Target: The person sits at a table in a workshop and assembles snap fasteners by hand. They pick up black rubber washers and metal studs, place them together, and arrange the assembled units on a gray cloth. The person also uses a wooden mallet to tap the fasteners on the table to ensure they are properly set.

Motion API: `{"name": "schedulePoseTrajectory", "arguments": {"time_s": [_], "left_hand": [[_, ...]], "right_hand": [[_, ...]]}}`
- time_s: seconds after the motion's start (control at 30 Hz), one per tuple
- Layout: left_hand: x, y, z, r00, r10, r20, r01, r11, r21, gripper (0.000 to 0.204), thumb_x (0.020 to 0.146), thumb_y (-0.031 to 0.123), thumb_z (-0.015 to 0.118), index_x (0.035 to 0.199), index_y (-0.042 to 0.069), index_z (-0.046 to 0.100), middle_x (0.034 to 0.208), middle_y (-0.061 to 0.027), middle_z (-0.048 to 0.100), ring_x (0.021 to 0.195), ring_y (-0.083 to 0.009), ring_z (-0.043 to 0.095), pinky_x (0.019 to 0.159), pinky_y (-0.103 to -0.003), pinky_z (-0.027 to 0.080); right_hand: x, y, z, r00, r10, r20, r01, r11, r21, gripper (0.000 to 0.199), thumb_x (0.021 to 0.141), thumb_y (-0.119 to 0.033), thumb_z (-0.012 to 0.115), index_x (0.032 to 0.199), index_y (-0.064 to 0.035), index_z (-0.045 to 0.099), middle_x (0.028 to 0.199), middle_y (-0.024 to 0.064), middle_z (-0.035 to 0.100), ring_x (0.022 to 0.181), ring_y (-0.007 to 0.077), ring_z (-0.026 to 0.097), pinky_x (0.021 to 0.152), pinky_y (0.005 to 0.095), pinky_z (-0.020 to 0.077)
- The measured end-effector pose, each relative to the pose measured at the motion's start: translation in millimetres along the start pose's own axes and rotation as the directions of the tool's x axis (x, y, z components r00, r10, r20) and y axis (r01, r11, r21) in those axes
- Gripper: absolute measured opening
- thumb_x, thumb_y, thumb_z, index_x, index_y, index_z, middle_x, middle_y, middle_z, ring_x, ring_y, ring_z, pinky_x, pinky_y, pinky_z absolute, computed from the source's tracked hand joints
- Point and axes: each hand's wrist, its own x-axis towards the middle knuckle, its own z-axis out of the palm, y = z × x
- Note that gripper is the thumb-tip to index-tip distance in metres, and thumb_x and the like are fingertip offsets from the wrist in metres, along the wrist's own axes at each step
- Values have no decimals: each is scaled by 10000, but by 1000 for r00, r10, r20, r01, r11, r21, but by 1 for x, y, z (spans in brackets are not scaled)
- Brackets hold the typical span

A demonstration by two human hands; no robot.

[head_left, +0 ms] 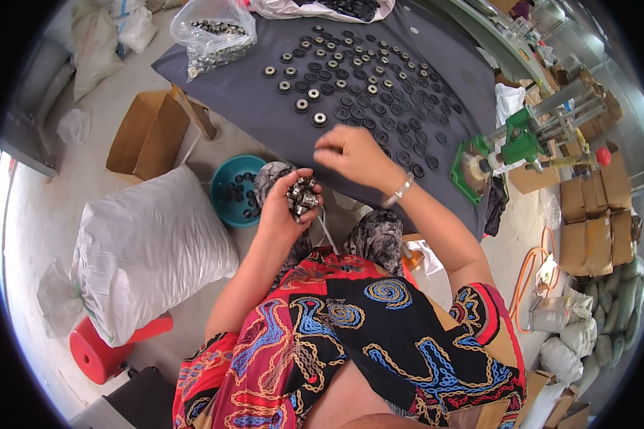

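Apparently against spilling, metal rings (pixel 305 200) were cupped in left hand (pixel 282 209); beyond grip, black discs (pixel 341 113) were spread, likely for reach; right hand (pixel 365 154): hold couldn't be told.

From my remote station I see a slate-grey tablecloth (pixel 259 109), black discs (pixel 384 136), some silver at the centre, and shiny silver metal pieces (pixel 303 199). I make out a teal basin (pixel 224 208), a white sack (pixel 150 243), a red stool (pixel 94 350), brown cartons (pixel 587 244) and a green press (pixel 519 145) with a red knob (pixel 604 156). The trousers (pixel 376 239) are mottled grey and black; the red, maroon and black top (pixel 365 325) carries blue and tan swirls
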Motion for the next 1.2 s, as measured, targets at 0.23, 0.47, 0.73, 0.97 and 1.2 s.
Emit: {"name": "schedulePoseTrajectory", "arguments": {"time_s": [0.23, 0.47, 0.73, 0.97, 1.2], "left_hand": [[6, -18, 16, 1000, -15, -6, 16, 987, 163, 272, 917, 285, 503, 1068, 72, 578, 824, -75, 616, 587, -206, 589, 343, -239, 307], [12, -31, 20, 998, -2, -69, 13, 987, 160, 282, 918, 295, 499, 1074, 71, 573, 806, -93, 617, 598, -229, 589, 343, -251, 313], [19, -27, 3, 996, -48, -76, 54, 995, 86, 234, 917, 296, 509, 996, 85, 576, 779, -110, 604, 652, -261, 591, 339, -256, 325], [17, -19, -4, 994, -35, -108, 40, 998, 45, 237, 913, 291, 518, 993, 75, 573, 784, -112, 600, 657, -265, 587, 347, -254, 326], [13, -10, -5, 997, -13, -77, 15, 1000, 25, 230, 909, 286, 521, 987, 77, 575, 790, -118, 597, 673, -264, 582, 356, -252, 324]], "right_hand": [[-43, -1, 27, 919, 364, 151, -383, 740, 552, 216, 805, -118, 698, 958, 34, 681, 824, 86, 685, 714, 106, 619, 647, 260, 483], [-61, 3, 14, 977, 124, -176, -118, 992, 44, 216, 742, -176, 708, 878, -9, 683, 828, 156, 604, 724, 318, 607, 665, 380, 489], [-47, 57, 7, 962, 6, -273, -134, 882, -452, 238, 754, -173, 717, 948, -41, 676, 847, 96, 563, 847, 263, 557, 749, 382, 445], [-42, 44, -4, 993, 87, -84, -120, 754, -645, 152, 777, -138, 656, 901, -51, 669, 845, 95, 577, 849, 265, 560, 775, 388, 427], [0, 63, -20, 975, 67, -210, -139, 926, -352, 162, 754, -69, 616, 901, -10, 650, 833, 131, 612, 802, 301, 605, 737, 397, 477]]}}
